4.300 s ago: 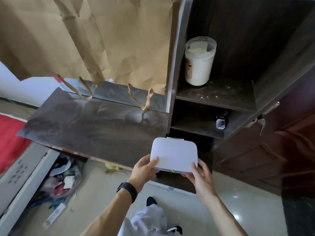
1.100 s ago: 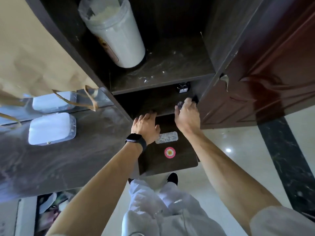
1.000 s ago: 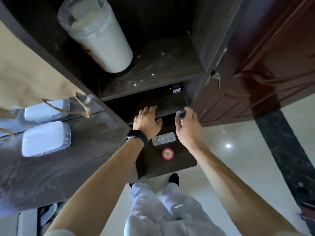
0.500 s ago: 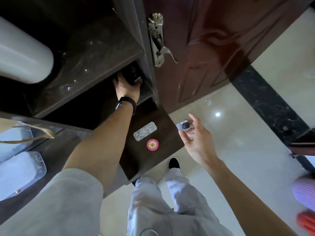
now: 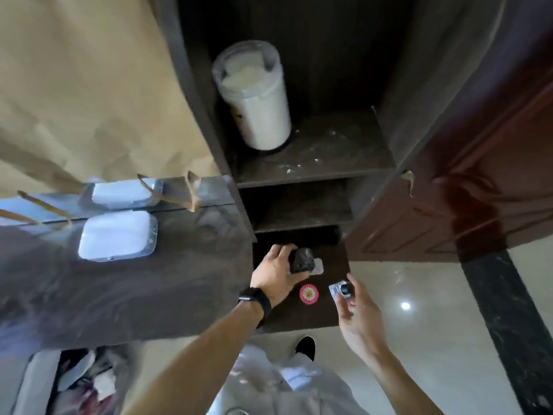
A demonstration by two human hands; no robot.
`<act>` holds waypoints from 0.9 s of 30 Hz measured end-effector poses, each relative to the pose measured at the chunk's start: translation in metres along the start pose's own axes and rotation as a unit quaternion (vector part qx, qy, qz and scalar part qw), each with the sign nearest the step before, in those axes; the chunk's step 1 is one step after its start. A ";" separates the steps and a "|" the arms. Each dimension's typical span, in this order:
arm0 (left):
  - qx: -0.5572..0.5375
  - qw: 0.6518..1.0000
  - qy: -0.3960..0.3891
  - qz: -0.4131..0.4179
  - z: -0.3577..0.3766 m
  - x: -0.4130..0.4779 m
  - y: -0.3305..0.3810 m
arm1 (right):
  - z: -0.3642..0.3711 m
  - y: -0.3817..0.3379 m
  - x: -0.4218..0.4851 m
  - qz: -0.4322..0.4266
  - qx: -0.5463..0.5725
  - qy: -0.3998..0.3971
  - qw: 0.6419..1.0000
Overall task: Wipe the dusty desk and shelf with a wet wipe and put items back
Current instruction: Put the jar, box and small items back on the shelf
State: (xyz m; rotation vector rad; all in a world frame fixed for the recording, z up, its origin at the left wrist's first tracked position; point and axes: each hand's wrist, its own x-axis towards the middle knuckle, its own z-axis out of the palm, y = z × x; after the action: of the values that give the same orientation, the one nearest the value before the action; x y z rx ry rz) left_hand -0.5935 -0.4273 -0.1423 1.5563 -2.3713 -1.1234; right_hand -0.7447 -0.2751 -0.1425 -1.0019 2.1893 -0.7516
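My left hand [image 5: 276,272] grips a small black rough lump-shaped object [image 5: 302,260] just in front of the lowest shelf opening. My right hand [image 5: 356,310] pinches a small silver-and-black item [image 5: 340,289] a little to the right, over the dark board with a round sticker [image 5: 308,293]. The dark desk top [image 5: 125,283] spreads to the left and carries a white plastic box [image 5: 115,235]. The upper shelf [image 5: 317,163] is dusty with white specks and holds a white lidded tub [image 5: 257,97]. The middle shelf [image 5: 302,211] looks bare.
A large brown paper bag [image 5: 89,85] hangs over the back of the desk, its handles dangling. A red-brown door [image 5: 478,190] stands at the right. Glossy floor tiles [image 5: 419,295] lie below, and clutter [image 5: 83,384] sits under the desk.
My left hand has come out of the lower shelf holding the black object. My right hand still holds the small silver item. The view has swung back to the left.
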 end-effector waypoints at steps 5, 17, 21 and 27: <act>-0.053 0.991 0.066 -0.104 -0.030 -0.048 -0.087 | 0.053 -0.041 0.010 -0.080 -0.028 -0.087 0.993; -0.149 0.956 0.130 -0.217 -0.098 -0.032 -0.214 | 0.204 -0.144 0.050 -0.160 -0.114 -0.090 0.976; -0.143 0.968 0.101 -0.179 -0.105 -0.007 -0.223 | 0.233 -0.161 0.071 -0.126 -0.116 -0.048 0.984; -0.109 0.982 0.094 -0.118 -0.092 -0.005 -0.224 | 0.241 -0.158 0.070 -0.078 -0.107 -0.020 0.991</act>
State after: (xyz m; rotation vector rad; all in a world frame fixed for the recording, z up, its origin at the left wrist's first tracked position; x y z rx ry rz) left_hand -0.3804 -0.5186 -0.2131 1.8085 -1.9127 -1.1715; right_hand -0.5367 -0.4756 -0.2099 -1.2967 2.2085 -0.5678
